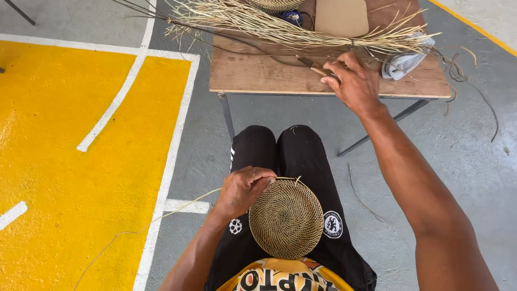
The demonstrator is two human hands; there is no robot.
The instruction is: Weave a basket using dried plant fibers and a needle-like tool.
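Observation:
My left hand grips the upper left edge of a round coiled woven disc that rests on my lap over black shorts. A long pale fibre strand trails from the disc down to the left across the floor. My right hand reaches forward to the wooden table and closes its fingers on a small tool with a wooden handle, beside a bundle of dry straw fibres.
On the table lie a folded grey cloth, a tan flat piece and another woven piece at the far edge. Dark strands hang off the table's right side. The floor is grey concrete with yellow paint and white lines at left.

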